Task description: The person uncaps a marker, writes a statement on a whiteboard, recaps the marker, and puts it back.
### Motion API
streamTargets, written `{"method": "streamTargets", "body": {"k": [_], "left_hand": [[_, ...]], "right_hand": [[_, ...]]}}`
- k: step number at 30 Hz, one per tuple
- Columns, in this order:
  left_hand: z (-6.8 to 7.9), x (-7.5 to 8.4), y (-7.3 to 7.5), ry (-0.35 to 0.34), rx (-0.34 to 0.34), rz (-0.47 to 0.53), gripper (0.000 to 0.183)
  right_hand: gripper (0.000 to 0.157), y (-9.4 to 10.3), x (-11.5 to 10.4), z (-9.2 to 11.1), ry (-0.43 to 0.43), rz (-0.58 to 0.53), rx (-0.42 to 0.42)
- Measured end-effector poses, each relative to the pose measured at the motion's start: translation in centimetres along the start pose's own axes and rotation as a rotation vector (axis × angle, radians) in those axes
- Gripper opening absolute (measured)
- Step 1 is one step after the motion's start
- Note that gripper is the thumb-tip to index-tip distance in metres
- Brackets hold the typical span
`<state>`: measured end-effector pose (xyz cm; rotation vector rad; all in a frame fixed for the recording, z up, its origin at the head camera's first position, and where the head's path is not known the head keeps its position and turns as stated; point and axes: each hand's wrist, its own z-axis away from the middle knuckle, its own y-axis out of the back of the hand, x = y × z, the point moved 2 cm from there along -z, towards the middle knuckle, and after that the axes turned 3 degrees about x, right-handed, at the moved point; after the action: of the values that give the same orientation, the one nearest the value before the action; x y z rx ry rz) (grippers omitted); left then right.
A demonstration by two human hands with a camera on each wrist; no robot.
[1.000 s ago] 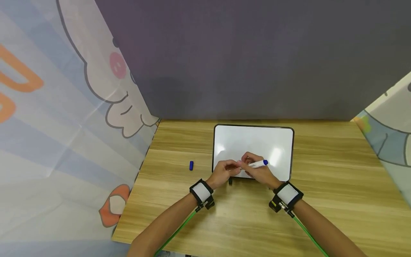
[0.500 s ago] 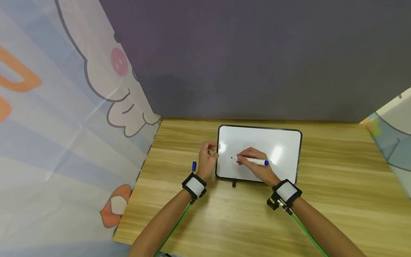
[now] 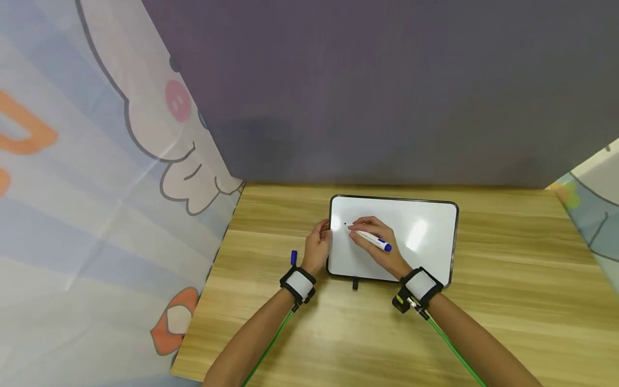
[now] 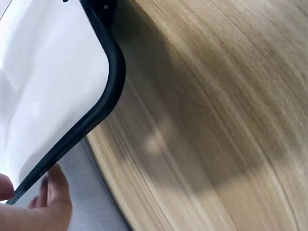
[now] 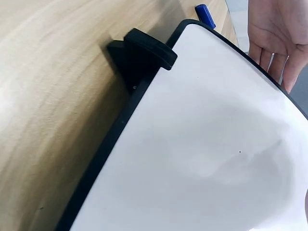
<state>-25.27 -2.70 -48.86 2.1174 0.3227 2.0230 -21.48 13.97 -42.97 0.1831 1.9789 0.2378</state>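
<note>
A whiteboard (image 3: 425,258) with a black rim stands propped up at the middle of the table. My left hand (image 3: 316,250) grips its left edge; in the left wrist view the thumb lies over the front and the fingers (image 4: 58,185) go behind the rim. Between the thumb and fingers of my right hand (image 3: 390,260) is a white marker (image 3: 372,239) with a blue end, uncapped. Its dark tip points up and left, right at the board's upper left area. In the right wrist view the marker is out of sight.
A blue marker cap (image 3: 293,257) lies on the wooden table (image 3: 261,215) just left of my left wrist. A black bracket (image 5: 144,53) juts from the board's lower rim. Behind rises a dark grey panel (image 3: 367,97); a cartoon-printed sheet (image 3: 121,242) hangs at left.
The left hand has left the marker area near the right hand and moved to the board's left edge, now gripping it. The right hand has shifted the marker's tip up and left.
</note>
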Motion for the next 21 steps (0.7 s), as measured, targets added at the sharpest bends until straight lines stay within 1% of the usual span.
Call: {"method": "streamTargets", "body": {"k": [4, 10, 13, 17, 21], "left_hand": [[-0.1, -0.3, -0.2, -0.005, -0.006, -0.028, 0.034], [-0.4, -0.3, -0.3, -0.012, -0.021, -0.022, 0.031], [-0.5, -0.4, -0.3, -0.012, -0.016, -0.033, 0.028], [-0.6, -0.5, -0.2, -0.03, -0.005, -0.039, 0.025], [-0.8, -0.6, -0.2, -0.019, 0.001, -0.031, 0.024]], "right_hand": [[0.024, -0.6, 0.3, -0.3, 0.025, 0.0, 0.014], [0.022, -1.5, 0.8, -0.5, -0.011, 0.023, 0.085], [0.02, -1.9, 1.1, -0.5, 0.004, 0.044, 0.11], [0.019, -2.1, 1.4, -0.7, 0.034, 0.057, 0.141], [0.019, -2.3, 1.6, -1.1, 0.047, 0.062, 0.166]]}}
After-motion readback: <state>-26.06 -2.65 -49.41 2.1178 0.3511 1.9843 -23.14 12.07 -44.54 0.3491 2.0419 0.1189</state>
